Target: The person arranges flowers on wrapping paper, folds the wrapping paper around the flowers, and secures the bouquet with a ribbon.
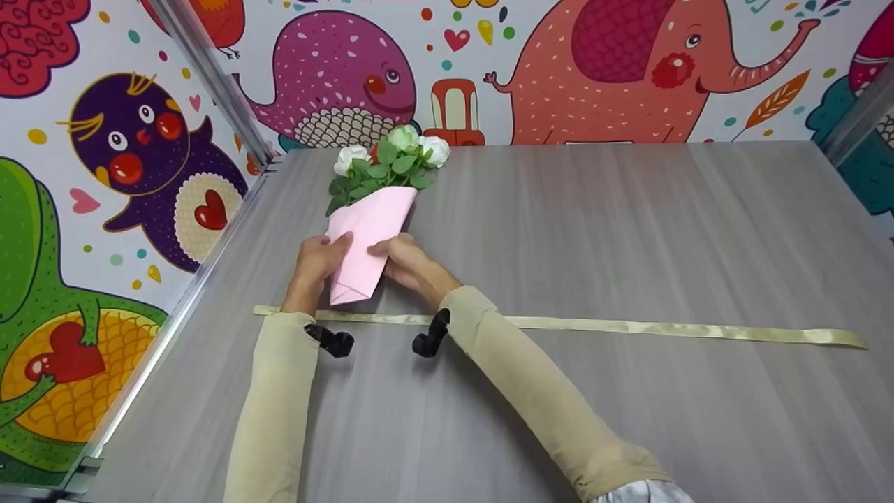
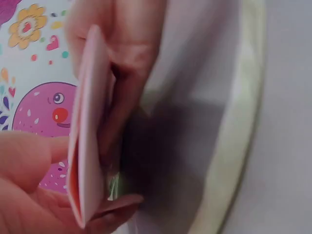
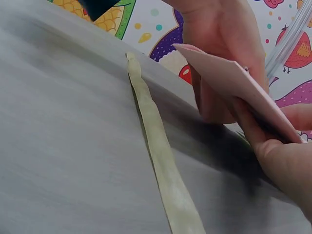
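A bouquet of white and pale green artificial roses (image 1: pixel 403 138) with green leaves pokes out of a pink paper wrap (image 1: pixel 370 234). My left hand (image 1: pixel 316 267) grips the wrap's left side, thumb on the front and fingers behind. From the right, my right hand (image 1: pixel 413 265) pinches the other edge the same way. In the left wrist view the folded wrap (image 2: pixel 87 131) appears edge-on between both hands. The right wrist view shows the wrap (image 3: pixel 239 83) held above the table, casting a shadow. Most of the stems are hidden inside the paper.
A long pale gold satin ribbon (image 1: pixel 594 323) lies across the grey table (image 1: pixel 628 237), its left end passing by the left wrist. Cartoon-printed panels (image 1: pixel 461 70) stand behind and at the left, with a metal rail (image 1: pixel 181 293) along the left edge.
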`<state>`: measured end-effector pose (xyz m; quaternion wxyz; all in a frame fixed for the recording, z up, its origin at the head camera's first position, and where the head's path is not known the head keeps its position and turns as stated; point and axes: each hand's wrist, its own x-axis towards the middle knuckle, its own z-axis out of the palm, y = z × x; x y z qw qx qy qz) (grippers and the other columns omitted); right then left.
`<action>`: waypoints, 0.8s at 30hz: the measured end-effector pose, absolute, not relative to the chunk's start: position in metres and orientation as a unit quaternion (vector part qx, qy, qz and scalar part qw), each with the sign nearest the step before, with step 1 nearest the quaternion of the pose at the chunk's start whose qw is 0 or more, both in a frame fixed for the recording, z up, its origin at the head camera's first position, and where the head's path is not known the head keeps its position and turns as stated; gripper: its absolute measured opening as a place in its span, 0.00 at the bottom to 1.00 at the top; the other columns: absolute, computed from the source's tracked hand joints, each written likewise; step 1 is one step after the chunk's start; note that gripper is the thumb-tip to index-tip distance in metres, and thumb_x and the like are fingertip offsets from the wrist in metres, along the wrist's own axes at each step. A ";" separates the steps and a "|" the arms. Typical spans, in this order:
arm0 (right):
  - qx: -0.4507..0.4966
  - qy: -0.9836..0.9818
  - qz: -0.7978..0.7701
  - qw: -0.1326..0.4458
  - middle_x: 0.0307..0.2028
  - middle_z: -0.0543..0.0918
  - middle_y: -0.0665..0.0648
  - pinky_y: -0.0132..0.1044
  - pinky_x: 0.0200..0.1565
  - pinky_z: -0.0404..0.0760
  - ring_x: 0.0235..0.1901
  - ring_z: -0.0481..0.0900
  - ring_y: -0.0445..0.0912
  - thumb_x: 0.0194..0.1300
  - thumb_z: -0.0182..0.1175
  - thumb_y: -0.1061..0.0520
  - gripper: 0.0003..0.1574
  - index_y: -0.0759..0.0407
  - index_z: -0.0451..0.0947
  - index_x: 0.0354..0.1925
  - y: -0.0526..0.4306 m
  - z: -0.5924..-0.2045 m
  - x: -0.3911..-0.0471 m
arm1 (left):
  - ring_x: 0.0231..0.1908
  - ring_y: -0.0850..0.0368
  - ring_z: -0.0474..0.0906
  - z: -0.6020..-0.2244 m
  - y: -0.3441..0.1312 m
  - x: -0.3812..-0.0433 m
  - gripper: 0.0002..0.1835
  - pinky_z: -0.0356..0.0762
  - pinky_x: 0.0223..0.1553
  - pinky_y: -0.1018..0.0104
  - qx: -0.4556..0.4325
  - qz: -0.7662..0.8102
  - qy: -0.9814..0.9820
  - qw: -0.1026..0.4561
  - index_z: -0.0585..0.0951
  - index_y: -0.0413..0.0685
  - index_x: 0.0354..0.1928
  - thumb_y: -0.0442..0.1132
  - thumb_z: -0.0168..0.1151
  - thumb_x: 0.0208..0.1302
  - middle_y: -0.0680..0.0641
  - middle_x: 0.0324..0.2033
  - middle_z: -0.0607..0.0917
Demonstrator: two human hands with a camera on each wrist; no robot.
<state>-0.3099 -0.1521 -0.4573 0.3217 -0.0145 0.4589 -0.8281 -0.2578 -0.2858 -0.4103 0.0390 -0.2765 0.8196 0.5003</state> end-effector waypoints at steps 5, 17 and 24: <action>-0.020 0.468 -0.822 0.324 0.56 0.78 0.66 0.51 0.67 0.73 0.61 0.76 0.56 0.64 0.44 0.77 0.29 0.76 0.65 0.64 -0.150 -0.458 -0.312 | 0.49 0.54 0.81 -0.412 -0.289 -0.264 0.28 0.79 0.53 0.65 -0.328 0.596 0.733 0.015 0.71 0.33 0.68 0.42 0.60 0.71 0.39 0.55 0.83; 0.003 0.513 -0.804 0.302 0.37 0.77 0.56 0.42 0.51 0.82 0.40 0.78 0.47 0.58 0.47 0.78 0.15 0.65 0.68 0.41 -0.141 -0.461 -0.317 | 0.16 0.65 0.69 -0.424 -0.299 -0.276 0.06 0.70 0.19 0.74 -0.332 0.734 0.592 0.022 0.72 0.40 0.33 0.28 0.55 0.69 0.54 0.15 0.71; 0.001 0.537 -0.782 0.315 0.34 0.77 0.56 0.34 0.37 0.81 0.35 0.78 0.45 0.56 0.49 0.78 0.13 0.65 0.69 0.35 -0.134 -0.462 -0.323 | 0.13 0.66 0.67 -0.425 -0.295 -0.281 0.08 0.67 0.15 0.75 -0.325 0.731 0.599 0.030 0.70 0.42 0.28 0.30 0.52 0.67 0.55 0.12 0.71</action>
